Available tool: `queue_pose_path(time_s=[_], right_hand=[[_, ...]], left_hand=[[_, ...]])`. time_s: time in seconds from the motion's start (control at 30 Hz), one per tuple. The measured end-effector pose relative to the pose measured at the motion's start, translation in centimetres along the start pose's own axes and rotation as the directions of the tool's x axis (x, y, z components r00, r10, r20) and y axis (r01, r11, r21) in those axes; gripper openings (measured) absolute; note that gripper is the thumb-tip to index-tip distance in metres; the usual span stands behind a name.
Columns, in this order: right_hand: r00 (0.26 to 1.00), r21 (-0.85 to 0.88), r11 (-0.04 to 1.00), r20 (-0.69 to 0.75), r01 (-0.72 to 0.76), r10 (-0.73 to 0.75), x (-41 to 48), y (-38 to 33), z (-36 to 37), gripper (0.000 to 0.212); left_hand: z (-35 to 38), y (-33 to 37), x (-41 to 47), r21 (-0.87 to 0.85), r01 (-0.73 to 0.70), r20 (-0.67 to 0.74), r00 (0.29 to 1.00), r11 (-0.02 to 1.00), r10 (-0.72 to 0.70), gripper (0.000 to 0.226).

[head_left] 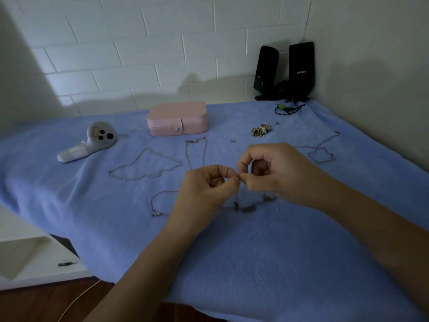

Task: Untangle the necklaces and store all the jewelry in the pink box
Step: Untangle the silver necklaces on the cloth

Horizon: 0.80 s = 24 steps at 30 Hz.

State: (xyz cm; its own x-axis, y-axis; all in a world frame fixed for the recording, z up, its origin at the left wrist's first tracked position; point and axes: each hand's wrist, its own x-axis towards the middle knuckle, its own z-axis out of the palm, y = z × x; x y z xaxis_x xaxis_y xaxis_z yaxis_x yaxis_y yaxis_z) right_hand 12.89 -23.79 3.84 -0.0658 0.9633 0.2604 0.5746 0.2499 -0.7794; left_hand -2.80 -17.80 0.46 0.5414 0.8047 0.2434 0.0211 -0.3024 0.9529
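Left hand (206, 184) and right hand (274, 173) meet fingertip to fingertip, each pinching the necklace (248, 208), apparently to work its chain free; pendants hang below them.

The right-hand black speaker (301, 70) by the wall bears the white brand name "EDIFIER".
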Motion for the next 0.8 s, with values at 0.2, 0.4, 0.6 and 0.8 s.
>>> queue_pose_path(time_s=[0.2,0.4,0.6,0.8], right_hand=[[0.997,0.051,0.998,-0.077,0.02,-0.016,0.0,-0.2,-0.1,0.012],[0.996,-0.032,0.995,0.008,0.09,-0.09,0.0,-0.1,0.4,0.009],[0.999,0.004,0.999,0.026,0.037,-0.037,0.0,0.3,0.3,0.01],[0.984,0.279,0.944,0.017,-0.176,0.179,0.6,0.6,1.6,0.023]], left_hand=[[-0.2,0.2,0.1,-0.092,-0.012,-0.058,0.998,0.996,0.007,0.009],[0.2,0.4,-0.1,-0.041,-0.044,-0.054,0.998,0.998,0.042,0.019],[0.4,0.3,0.1,0.0,-0.066,-0.035,0.997,0.998,0.066,0.018],[0.4,0.0,0.1,0.095,-0.166,-0.074,0.982,0.982,0.173,0.013]])
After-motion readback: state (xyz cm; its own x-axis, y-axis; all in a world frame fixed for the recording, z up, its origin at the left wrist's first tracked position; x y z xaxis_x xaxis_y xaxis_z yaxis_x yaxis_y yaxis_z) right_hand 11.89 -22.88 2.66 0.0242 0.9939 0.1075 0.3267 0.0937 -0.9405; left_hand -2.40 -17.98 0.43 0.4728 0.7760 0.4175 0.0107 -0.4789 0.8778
